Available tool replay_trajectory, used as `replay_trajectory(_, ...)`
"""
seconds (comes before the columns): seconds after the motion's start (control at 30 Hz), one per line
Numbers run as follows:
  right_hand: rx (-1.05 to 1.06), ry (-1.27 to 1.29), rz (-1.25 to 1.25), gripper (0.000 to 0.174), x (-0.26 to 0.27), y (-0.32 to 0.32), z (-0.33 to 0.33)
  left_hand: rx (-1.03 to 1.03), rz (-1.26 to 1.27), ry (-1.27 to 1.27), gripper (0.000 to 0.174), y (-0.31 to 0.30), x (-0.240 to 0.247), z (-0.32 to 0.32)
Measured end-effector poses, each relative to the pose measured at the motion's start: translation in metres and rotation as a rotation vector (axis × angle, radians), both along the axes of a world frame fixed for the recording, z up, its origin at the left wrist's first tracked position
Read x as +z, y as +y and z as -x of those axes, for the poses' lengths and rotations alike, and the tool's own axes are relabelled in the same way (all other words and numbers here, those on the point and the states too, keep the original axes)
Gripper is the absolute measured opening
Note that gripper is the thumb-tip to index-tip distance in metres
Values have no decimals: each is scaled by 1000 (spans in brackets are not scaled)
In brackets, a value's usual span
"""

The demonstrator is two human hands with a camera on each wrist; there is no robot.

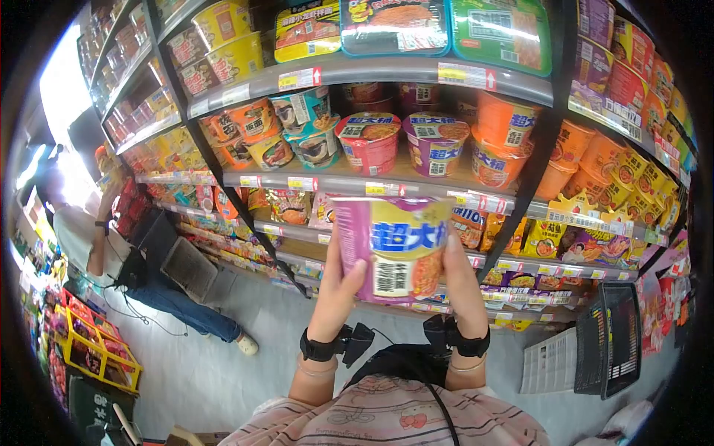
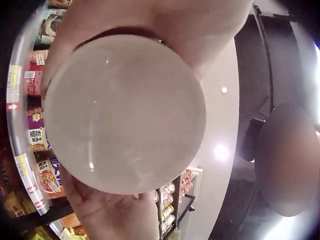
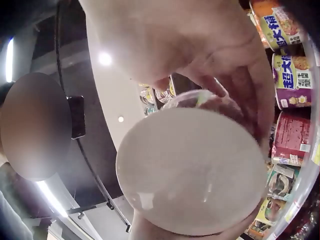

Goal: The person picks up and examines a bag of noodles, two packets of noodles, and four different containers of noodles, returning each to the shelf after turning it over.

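A large purple instant noodle cup with blue lettering and a barcode is held up in front of the shelves, between both hands. On its left side, my left hand grips the wall, thumb across the front. My right hand holds the opposite side, its fingers partly hidden behind the cup. From below, the left wrist view shows the pale round base of the cup, with a hand on either side. That same base also fills much of the right wrist view, close under the right palm.
A shelf ahead carries a red noodle cup, a purple noodle cup and orange noodle cups. Boxed noodles stand above, bagged noodles below. Black and grey baskets sit at right. Another person stands at left.
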State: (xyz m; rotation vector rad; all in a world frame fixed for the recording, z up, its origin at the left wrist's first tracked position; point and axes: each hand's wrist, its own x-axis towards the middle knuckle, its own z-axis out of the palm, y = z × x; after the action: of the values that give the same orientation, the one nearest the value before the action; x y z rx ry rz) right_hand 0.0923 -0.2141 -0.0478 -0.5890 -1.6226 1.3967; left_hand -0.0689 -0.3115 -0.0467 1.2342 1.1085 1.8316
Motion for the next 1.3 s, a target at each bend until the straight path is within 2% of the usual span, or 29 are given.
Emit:
replay_trajectory(0.07,33,40,-32,57,2,2,-3,-60,-35,-274,60,1,-9,7)
replay_trajectory(0.1,48,60,-46,57,3,3,-5,-39,-57,-278,57,1,-10,6)
replay_trajectory(0.17,148,125,79,58,-8,3,-1,2,-96,-284,56,1,-13,2)
replay_trajectory(0.2,193,160,144,59,-15,3,2,-47,-103,-326,52,4,-21,4)
replay_trajectory(0.27,267,252,217,61,-18,3,3,37,-53,-256,50,9,-26,5)
replay_trajectory(0.3,235,236,170,61,-20,4,1,74,-28,-220,49,12,-26,4)
replay_trajectory(0.43,160,200,87,61,-22,7,-6,-20,27,-150,49,13,-19,4)
replay_trajectory(0.57,131,180,33,62,-17,8,-12,-135,-5,-310,50,18,-23,-1)
replay_trajectory(0.63,142,184,-5,63,-19,8,-13,-138,44,-304,51,16,-17,-6)
replay_trajectory(0.73,107,149,40,63,-22,11,-18,-147,29,-283,51,15,-16,-9)
replay_trajectory(0.93,173,201,50,63,-22,14,-26,-117,-29,-248,50,20,-26,-15)
replay_trajectory(1.03,185,244,133,65,-20,13,-29,-109,-24,-214,52,20,-25,-19)
replay_trajectory(1.13,275,306,175,70,-37,21,-32,-115,-10,-180,56,19,-26,-20)
replay_trajectory(1.23,425,462,329,76,-53,28,-28,-121,12,-195,60,18,-29,-19)
replay_trajectory(1.3,372,443,314,80,-54,31,-20,-112,6,-236,63,22,-30,-17)
